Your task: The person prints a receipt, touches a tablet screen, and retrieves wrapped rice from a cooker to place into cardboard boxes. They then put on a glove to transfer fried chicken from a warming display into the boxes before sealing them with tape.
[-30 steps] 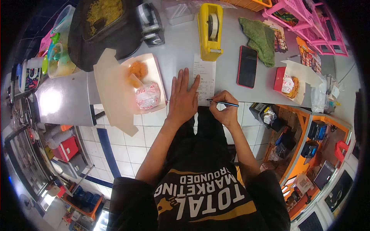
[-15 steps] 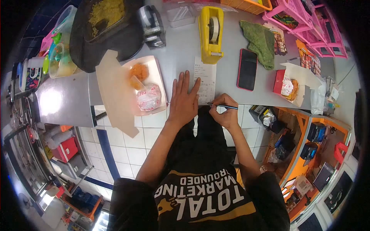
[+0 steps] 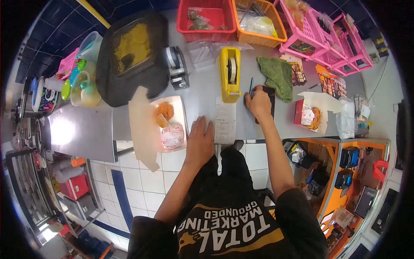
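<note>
My left hand [image 3: 201,140] lies with its fingers stretched out on the metal table's front edge, beside the left side of a printed paper receipt [image 3: 225,123]. To the right, my right hand [image 3: 259,105] is closed around a dark pen [image 3: 252,84], whose end sticks out past the fingers. This hand overlaps a dark phone [image 3: 271,96] and hides part of it. Just behind the receipt stands a yellow tape dispenser [image 3: 230,73]. Left of my left hand, an open carton [image 3: 180,112] holds a piece of fried chicken [image 3: 164,111] and a wrapped bundle [image 3: 172,136].
At right are a second open food box [image 3: 298,113] and a green cloth [image 3: 278,77]. Behind stand a red basket [image 3: 207,34], an orange basket [image 3: 261,35] and pink racks [image 3: 321,39]. A black tray [image 3: 108,82] with yellow crumbs occupies the back left.
My right hand has moved with the pen from the receipt's lower edge to the phone, up and right. My left hand has slid back off the receipt. The view has shifted, showing more of the back.
</note>
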Demonstrator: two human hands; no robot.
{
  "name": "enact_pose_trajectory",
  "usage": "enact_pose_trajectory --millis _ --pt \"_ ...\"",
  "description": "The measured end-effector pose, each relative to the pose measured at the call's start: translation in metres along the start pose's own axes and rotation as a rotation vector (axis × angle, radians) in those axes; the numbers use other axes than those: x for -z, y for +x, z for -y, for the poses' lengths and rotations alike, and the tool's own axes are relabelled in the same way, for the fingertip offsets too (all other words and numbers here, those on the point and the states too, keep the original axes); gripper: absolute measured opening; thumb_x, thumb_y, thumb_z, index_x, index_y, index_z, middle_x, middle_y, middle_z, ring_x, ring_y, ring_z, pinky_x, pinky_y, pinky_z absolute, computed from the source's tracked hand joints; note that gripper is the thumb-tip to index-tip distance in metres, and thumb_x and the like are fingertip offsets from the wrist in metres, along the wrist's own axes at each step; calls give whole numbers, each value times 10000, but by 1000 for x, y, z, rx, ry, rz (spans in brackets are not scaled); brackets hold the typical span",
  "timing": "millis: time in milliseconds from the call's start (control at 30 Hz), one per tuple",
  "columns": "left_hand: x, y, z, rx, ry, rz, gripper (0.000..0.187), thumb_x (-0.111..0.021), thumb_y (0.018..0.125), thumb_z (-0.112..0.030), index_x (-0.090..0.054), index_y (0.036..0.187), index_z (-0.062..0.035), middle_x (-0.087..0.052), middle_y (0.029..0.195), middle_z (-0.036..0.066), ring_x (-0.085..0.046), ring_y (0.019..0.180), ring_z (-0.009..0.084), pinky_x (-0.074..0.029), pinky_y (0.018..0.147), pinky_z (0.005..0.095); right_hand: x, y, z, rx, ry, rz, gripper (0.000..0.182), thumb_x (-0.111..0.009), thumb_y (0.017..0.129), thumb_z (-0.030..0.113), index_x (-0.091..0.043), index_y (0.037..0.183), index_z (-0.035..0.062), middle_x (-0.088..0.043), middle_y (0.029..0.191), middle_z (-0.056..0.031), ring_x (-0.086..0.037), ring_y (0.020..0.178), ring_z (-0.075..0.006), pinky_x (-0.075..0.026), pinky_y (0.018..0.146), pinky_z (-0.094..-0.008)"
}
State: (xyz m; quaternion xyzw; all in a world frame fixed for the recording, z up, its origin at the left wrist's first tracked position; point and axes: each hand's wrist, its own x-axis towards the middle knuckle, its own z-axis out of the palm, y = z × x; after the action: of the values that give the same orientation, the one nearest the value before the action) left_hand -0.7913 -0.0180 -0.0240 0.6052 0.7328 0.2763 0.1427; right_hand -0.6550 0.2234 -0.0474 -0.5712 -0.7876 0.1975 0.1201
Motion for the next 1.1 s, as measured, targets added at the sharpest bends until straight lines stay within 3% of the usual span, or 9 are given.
enact_pose_trajectory --millis 100,300,500,533,600,700,900,933,1100 --pt "6 -7 13 102 148 24 482 -605 837 -46 -530 1294 87 -445 1386 325 -433 1320 478 -319 1158 537 15 -14 15 46 7 -103 337 -669 873 236 -606 1073 -29 -689 765 -248 -693 804 -431 -531 743 -528" --pt "-4 -20 23 157 -8 -86 444 -628 859 -76 -545 1264 88 -480 1339 340 -471 1253 496 -362 1116 541 20 -59 12 35 277 -34 207 -658 884 211 -664 951 15 -689 730 -174 -690 720 -368 -532 672 -457" --pt "0 58 2 54 -198 -234 354 -644 867 -60 -595 1206 27 -609 1224 242 -566 1165 423 -483 994 465 15 -30 24 16 711 -96 180 -654 921 182 -679 930 4 -665 698 -148 -665 621 -275 -505 606 -358" --pt "5 72 1 44 -203 -250 340 -639 871 -57 -596 1198 26 -615 1199 246 -576 1143 425 -483 983 467 24 -30 26 9 706 -117 180 -654 921 182 -679 930 4 -665 698 -148 -665 621 -275 -505 606 -358" --pt "13 90 -4 9 -225 -288 298 -630 879 -53 -606 1166 26 -636 1124 241 -613 1057 414 -499 932 458 51 -39 21 79 662 -86 154 -639 959 143 -669 961 -8 -669 745 -54 -640 667 -116 -495 619 -254" --pt "25 87 -12 40 -283 -247 267 -629 879 -35 -619 1140 20 -651 1086 220 -649 978 377 -528 862 427 98 -59 -39 67 384 -396 143 -629 968 137 -666 984 0 -667 751 -52 -623 659 -103 -491 620 -246" --pt "-18 82 -49 -10 -503 -85 253 -636 874 -3 -637 1127 2 -671 1023 188 -682 879 311 -550 771 383 191 -104 -216 -246 203 -729 155 -618 968 124 -658 1016 -19 -678 832 -89 -626 742 -133 -512 685 -282" --pt "-29 90 -61 -38 -514 -54 279 -643 872 -13 -627 1151 -3 -674 1015 180 -678 902 314 -548 798 397 203 -104 -235 -257 260 -727 194 -606 948 119 -651 1069 -27 -707 920 -175 -692 861 -260 -532 754 -375" --pt "-65 174 -146 -382 -482 -128 429 -678 873 -89 -570 1278 3 -632 1165 223 -611 1092 384 -490 969 438 242 -61 -273 -237 193 -675 242 -586 927 75 -634 1144 -22 -691 1046 -218 -677 985 -366 -539 861 -408"
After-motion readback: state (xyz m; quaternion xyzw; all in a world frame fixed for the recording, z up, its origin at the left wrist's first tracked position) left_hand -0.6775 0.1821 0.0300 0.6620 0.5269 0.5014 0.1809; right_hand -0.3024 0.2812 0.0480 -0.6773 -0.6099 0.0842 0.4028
